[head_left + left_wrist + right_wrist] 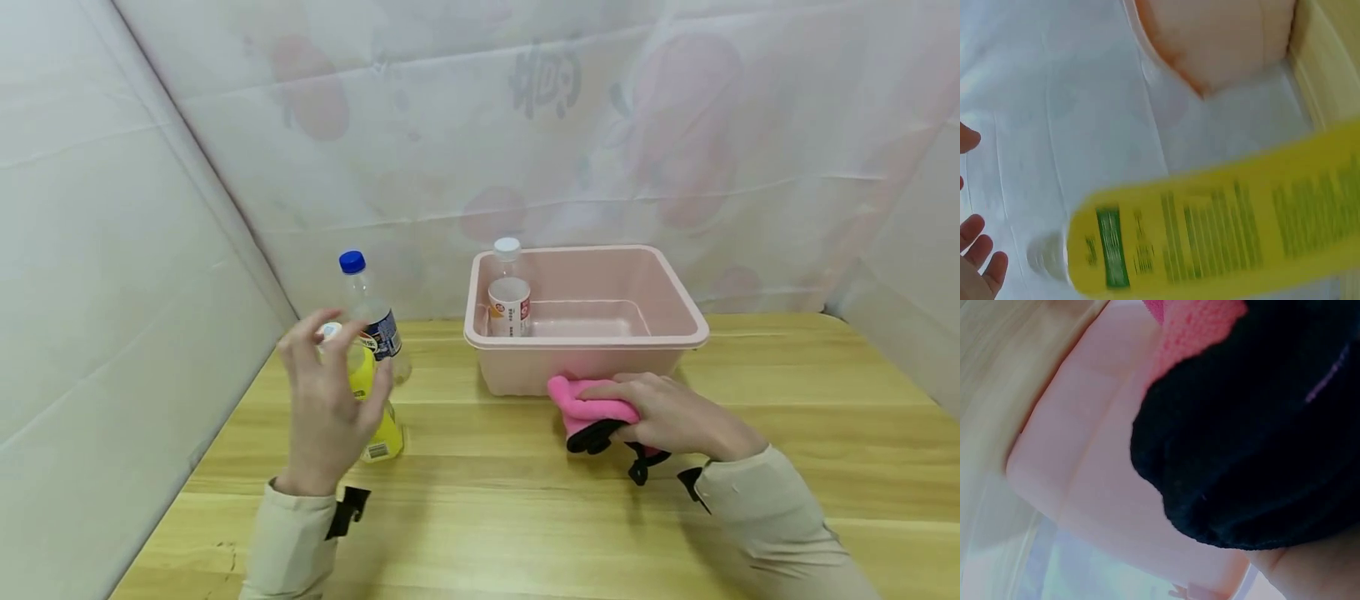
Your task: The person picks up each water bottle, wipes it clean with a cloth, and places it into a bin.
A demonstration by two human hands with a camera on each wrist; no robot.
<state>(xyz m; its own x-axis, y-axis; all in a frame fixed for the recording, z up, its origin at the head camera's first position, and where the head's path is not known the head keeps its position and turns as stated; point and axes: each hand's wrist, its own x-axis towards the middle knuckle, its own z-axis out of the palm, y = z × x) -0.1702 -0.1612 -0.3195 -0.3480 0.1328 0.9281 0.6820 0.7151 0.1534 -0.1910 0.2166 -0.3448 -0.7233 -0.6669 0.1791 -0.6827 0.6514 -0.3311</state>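
My left hand [326, 408] is raised in front of a yellow-labelled bottle [386, 433], its fingers spread apart with nothing between them. In the left wrist view, the yellow bottle [1210, 231] stands clear of the fingertips [994, 269]. Just behind it is a clear bottle with a blue cap [352, 262] and a dark label. Over the table, my right hand [667, 414] grips a folded pink fuzzy cloth [588, 404] with black edging and a small black loop. The right wrist view shows its black part [1241, 456] up close, hiding most of the hand.
Behind the cloth stands a pink plastic basin [585, 342]. A white-capped bottle [510, 296] leans upright in its left end. The wood-grain table [480, 517] is bordered by a pale curtain [420, 150] at the back and sides.
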